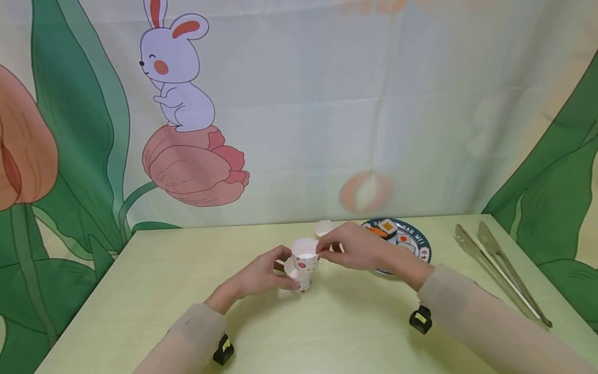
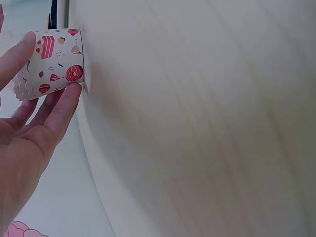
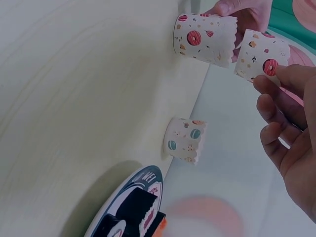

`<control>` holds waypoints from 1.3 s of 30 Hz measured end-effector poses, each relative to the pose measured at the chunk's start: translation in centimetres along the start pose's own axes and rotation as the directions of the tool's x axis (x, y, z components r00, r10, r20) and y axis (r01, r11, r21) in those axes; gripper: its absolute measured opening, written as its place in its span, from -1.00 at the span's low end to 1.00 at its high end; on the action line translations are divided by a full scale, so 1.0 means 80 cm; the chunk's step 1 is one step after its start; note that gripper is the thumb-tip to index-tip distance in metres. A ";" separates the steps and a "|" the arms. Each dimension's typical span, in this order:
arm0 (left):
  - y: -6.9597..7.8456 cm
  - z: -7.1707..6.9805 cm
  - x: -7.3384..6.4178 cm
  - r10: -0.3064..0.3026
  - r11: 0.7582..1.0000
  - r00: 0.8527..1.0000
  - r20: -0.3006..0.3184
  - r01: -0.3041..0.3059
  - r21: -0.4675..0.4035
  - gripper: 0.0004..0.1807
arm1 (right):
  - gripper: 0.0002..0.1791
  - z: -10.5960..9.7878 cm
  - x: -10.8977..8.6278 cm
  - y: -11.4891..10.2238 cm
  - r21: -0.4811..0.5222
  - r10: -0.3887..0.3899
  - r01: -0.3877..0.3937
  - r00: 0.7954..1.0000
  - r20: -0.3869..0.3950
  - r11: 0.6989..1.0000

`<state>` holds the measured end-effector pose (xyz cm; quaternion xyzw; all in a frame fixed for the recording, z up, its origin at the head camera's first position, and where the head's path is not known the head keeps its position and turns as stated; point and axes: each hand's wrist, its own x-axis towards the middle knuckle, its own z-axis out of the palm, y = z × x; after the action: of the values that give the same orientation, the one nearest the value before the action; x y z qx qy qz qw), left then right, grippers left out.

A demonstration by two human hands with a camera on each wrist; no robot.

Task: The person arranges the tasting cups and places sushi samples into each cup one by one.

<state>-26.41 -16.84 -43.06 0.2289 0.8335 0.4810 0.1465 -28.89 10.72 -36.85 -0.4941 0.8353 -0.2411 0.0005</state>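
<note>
My left hand (image 1: 257, 275) holds a white paper baking cup (image 1: 304, 284) printed with red sweets, standing upright on the table. In the left wrist view the thumb and fingers lie on opposite sides of that cup (image 2: 55, 61). With thumb and fingertips my right hand (image 1: 357, 246) pinches a second paper baking cup (image 3: 260, 55) at its side, near the scalloped rim. The second cup is up at the lower cup's mouth, tilted slightly over it. Part of the lower cup's rim is hidden behind it in the head view.
Behind the right hand stands a third paper baking cup (image 3: 183, 140) with blue-green balls. A plate (image 1: 424, 239) bearing sushi pieces is partly covered by the right forearm. Metal tongs (image 1: 502, 272) lie on the right side of the table (image 1: 154, 291). A printed curtain (image 1: 299, 119) hangs behind.
</note>
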 end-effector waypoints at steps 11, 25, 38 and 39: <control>-0.001 -0.003 -0.004 -0.029 1.000 0.999 -0.013 0.029 -0.004 -0.37 | -0.88 -0.013 -0.017 0.007 -0.021 0.050 -0.052 0.997 -0.053 0.998; -0.004 -0.008 -0.008 -0.030 0.999 0.999 -0.025 0.030 0.010 -0.34 | -0.90 -0.005 -0.035 0.027 -0.096 0.112 -0.116 0.993 -0.046 0.989; -0.005 -0.010 -0.010 -0.022 1.000 1.000 -0.022 0.022 0.005 -0.35 | -0.91 0.008 -0.043 0.039 -0.112 0.105 -0.104 0.994 -0.001 0.988; -0.005 -0.010 -0.010 -0.023 1.000 0.999 -0.022 0.024 0.005 -0.35 | -0.91 0.009 -0.044 0.039 -0.109 0.107 -0.105 0.994 0.005 0.988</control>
<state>-26.21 -17.99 -43.02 0.2142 0.8391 0.4794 0.1424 -29.52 14.55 -39.58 -0.4496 0.8722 -0.1923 -0.0088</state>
